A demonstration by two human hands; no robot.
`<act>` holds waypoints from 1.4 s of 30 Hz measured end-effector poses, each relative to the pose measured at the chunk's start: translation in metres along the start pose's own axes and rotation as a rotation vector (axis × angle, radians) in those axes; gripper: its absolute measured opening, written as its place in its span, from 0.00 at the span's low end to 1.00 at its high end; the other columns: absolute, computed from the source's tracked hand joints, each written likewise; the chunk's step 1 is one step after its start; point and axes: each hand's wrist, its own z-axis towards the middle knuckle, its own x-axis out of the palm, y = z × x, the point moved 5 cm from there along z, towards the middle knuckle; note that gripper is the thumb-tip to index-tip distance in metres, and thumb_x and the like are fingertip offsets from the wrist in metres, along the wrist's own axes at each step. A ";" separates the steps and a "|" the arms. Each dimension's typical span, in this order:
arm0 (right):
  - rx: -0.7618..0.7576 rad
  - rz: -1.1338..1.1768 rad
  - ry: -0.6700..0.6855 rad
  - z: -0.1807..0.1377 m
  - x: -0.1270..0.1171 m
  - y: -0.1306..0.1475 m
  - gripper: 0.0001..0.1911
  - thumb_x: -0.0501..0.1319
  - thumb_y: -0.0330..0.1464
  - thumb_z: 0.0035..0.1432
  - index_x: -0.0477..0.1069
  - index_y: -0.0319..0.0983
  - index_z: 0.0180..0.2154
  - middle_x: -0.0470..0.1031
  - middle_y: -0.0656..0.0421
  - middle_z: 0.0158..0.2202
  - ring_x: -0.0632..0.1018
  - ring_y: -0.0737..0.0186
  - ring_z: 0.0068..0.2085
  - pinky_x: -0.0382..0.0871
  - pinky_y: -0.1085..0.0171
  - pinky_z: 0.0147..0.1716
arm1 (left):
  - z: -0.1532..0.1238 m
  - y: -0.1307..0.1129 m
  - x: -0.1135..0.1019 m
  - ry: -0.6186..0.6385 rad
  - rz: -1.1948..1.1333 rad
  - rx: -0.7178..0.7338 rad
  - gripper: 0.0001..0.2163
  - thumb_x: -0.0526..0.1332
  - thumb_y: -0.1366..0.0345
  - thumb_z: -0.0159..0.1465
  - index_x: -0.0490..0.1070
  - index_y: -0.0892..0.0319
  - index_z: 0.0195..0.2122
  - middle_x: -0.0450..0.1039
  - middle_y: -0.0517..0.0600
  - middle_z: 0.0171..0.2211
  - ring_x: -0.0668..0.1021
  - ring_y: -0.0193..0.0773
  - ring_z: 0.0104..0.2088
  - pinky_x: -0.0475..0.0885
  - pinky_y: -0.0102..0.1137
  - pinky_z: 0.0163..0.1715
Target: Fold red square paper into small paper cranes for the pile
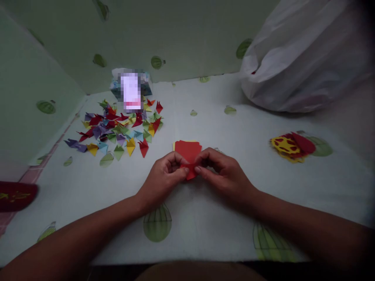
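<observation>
My left hand (165,171) and my right hand (221,171) meet at the middle of the table, both pinching a small red folded paper (190,171) between thumb and fingers. Just behind the hands lies a small stack of red paper squares (189,149) with a yellow edge showing under it. A pile of several folded paper pieces (117,127) in red, purple, green, yellow and blue is spread out to the far left of my left hand.
A white cloth with green balloon prints (205,218) covers the surface. A big white plastic bag (304,58) sits at the back right. Red and yellow cut paper (291,146) lies at right. A small packet (131,89) stands behind the pile. A dark red object (16,195) is at the left edge.
</observation>
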 end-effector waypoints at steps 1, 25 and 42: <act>-0.005 0.005 -0.001 0.000 0.000 0.000 0.05 0.60 0.24 0.58 0.69 0.39 0.33 0.73 0.60 0.31 0.74 0.65 0.33 0.69 0.66 0.33 | 0.000 0.001 0.000 0.005 -0.003 -0.006 0.08 0.67 0.66 0.55 0.68 0.61 0.30 0.70 0.44 0.26 0.71 0.30 0.27 0.65 0.26 0.30; -0.225 -0.108 0.002 -0.001 -0.002 0.008 0.07 0.58 0.23 0.60 0.70 0.41 0.33 0.73 0.60 0.30 0.73 0.63 0.32 0.67 0.62 0.33 | 0.000 0.010 0.002 0.079 -0.253 -0.065 0.03 0.64 0.68 0.59 0.75 0.62 0.32 0.74 0.48 0.28 0.76 0.33 0.31 0.77 0.34 0.40; 0.026 -0.001 0.064 0.003 -0.001 -0.004 0.03 0.60 0.28 0.60 0.70 0.39 0.32 0.74 0.60 0.30 0.73 0.65 0.32 0.67 0.65 0.32 | 0.002 0.012 -0.001 0.032 -0.199 -0.107 0.09 0.68 0.62 0.58 0.72 0.62 0.29 0.75 0.47 0.29 0.77 0.33 0.31 0.76 0.33 0.40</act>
